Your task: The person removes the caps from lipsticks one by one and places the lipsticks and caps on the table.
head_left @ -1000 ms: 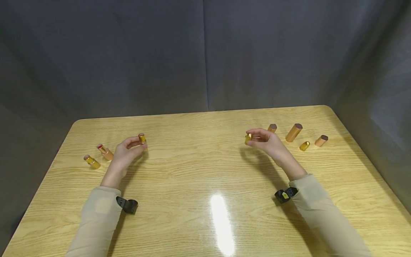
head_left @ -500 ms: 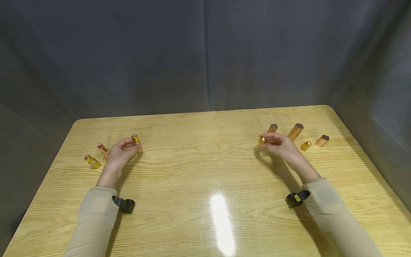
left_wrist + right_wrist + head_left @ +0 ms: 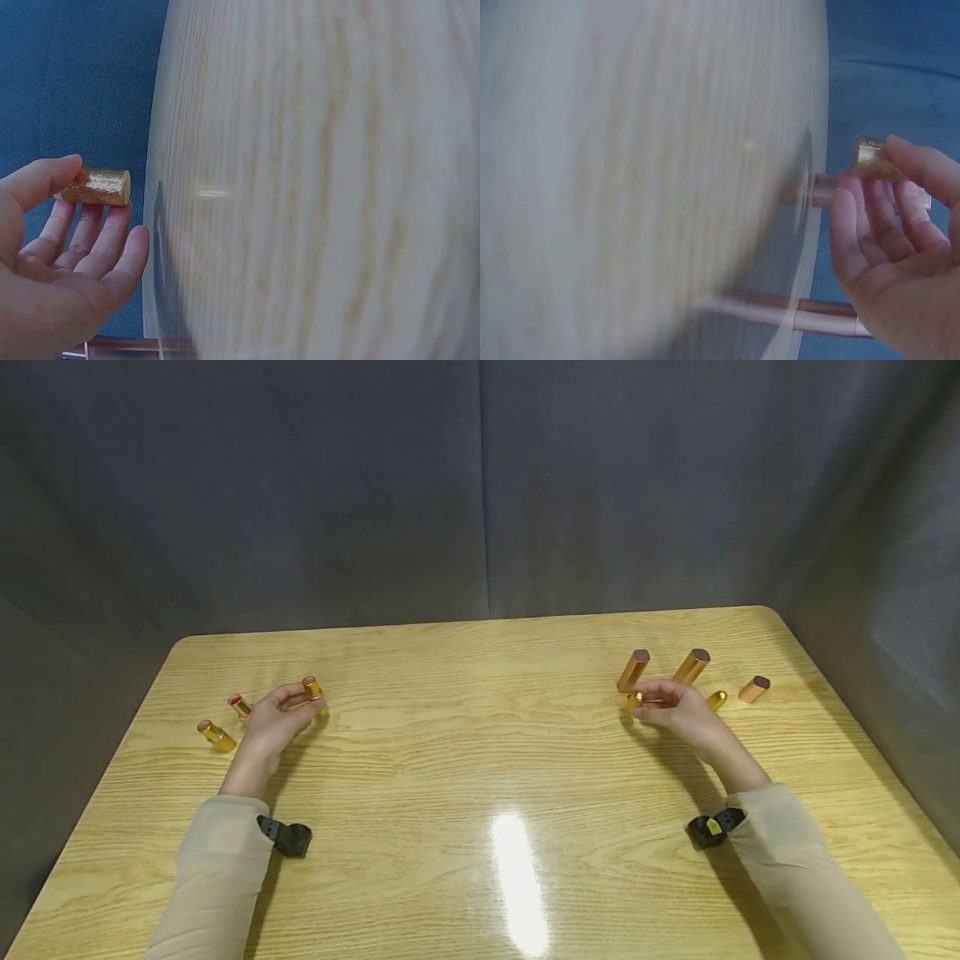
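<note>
- Best keep the small shiny gold round-topped cap (image 3: 635, 702) upright in a light pinch, well controlled near the tall rose-gold faceted tube (image 3: 633, 671) just beyond.
- Likewise steady the shiny gold cylindrical lipstick tube (image 3: 312, 687), base down.
- Find the cap pinched at the fingertips of the right hand (image 3: 684, 713), the lipstick tube between thumb and fingers of the left hand (image 3: 281, 720), both seemingly just above the pale wood-grain surface (image 3: 450, 735).

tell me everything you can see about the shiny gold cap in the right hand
The small, shiny gold, metallic-looking cylindrical cap has a rounded top and a streaky sheen in the right wrist view. It is roughly upright; the right hand pinches it above the wood-grain table, hiding part of it.
</note>
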A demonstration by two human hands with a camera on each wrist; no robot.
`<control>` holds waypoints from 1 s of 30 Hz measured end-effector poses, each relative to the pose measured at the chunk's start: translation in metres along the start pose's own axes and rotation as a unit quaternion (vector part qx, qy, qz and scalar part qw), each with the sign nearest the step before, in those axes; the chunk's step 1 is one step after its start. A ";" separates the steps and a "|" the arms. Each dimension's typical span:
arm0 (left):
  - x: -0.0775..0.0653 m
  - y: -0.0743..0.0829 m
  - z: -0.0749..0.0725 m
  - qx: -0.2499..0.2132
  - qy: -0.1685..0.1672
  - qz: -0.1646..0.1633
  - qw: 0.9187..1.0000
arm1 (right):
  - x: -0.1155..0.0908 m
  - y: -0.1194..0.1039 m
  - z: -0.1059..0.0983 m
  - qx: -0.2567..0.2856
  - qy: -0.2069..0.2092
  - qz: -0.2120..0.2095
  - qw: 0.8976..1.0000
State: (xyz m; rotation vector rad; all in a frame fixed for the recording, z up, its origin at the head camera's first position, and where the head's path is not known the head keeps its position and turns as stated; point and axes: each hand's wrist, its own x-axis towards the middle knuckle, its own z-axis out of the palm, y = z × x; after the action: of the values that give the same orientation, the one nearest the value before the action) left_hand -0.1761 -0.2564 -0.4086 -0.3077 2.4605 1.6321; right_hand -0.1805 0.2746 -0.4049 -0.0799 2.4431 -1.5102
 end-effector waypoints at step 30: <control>0.002 -0.004 -0.004 -0.006 0.003 -0.015 1.000 | -0.002 0.014 -0.012 -0.010 -0.020 0.048 0.999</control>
State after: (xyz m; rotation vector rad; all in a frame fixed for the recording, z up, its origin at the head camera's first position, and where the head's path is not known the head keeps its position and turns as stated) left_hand -0.1774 -0.2618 -0.4115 -0.3506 2.4393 1.6366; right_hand -0.1807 0.2917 -0.4124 0.0019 2.3944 -1.4305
